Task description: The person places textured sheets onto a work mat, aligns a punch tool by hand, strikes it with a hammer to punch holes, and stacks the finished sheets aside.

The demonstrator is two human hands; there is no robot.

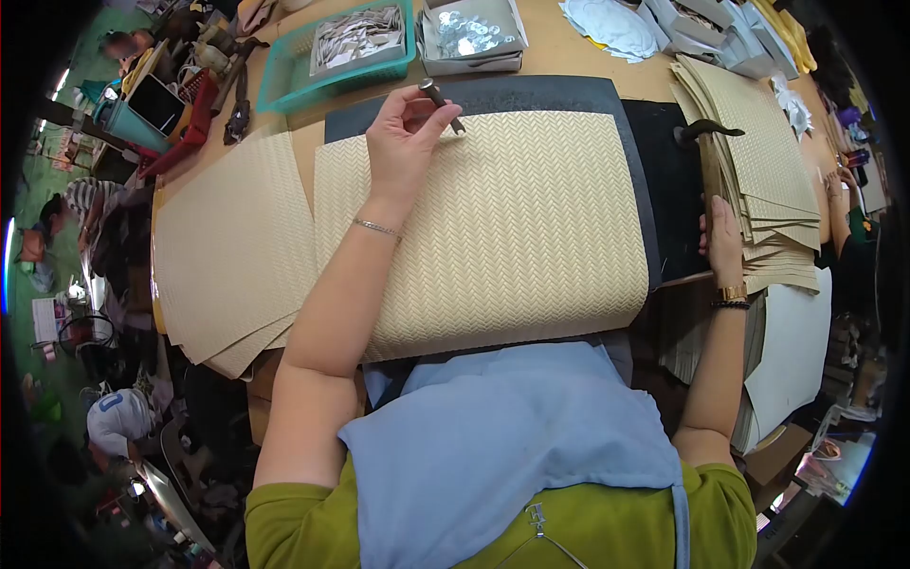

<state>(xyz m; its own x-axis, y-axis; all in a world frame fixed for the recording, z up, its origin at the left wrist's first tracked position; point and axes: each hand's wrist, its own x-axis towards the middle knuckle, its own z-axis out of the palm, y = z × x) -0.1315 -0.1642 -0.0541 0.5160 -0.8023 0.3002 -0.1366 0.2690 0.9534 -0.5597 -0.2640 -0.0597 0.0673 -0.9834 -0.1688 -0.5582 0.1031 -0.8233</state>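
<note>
Closed around a dark, rod-shaped metal tool [432, 94], the left hand [412, 137] in the head view tilts it over a cream herringbone-textured sheet [512, 218], lying on a black mat [569, 92]; the right hand [725, 232] grips a wooden-handled hammer with a curved dark head [708, 175]. The sheet seems light and pliable, best taken by its edges; the tool, stiff, smooth, best held mid-shaft. Beyond, a turquoise plastic basket [284, 87] holds a white tray [355, 68] of pale pieces [360, 36]; a white cardboard box [474, 65] holds shiny discs [469, 34]

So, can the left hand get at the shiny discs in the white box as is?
Probably yes: the shiny discs lie in an open box just past the left hand. That hand holds a metal rod, though, which may need setting down first.
</note>
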